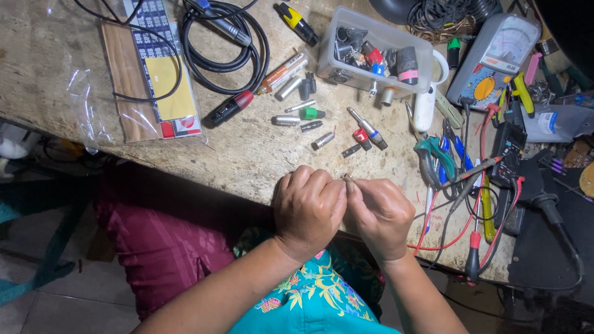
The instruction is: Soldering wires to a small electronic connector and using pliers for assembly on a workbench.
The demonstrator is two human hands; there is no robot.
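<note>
Flat clear packet (158, 68), yellow-blue-red card inside, upper left; meter dial screen (512, 34) upper right.

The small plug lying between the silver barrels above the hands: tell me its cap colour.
Green cap, shown in the head view.

Left hand (308, 210) and right hand (378, 213) pinch a small metal part (348, 179) together.

Turquoise floral garment (322, 297), maroon cushion (161, 235), coiled black cable (229, 55), yellow-red card (167, 93).
</note>
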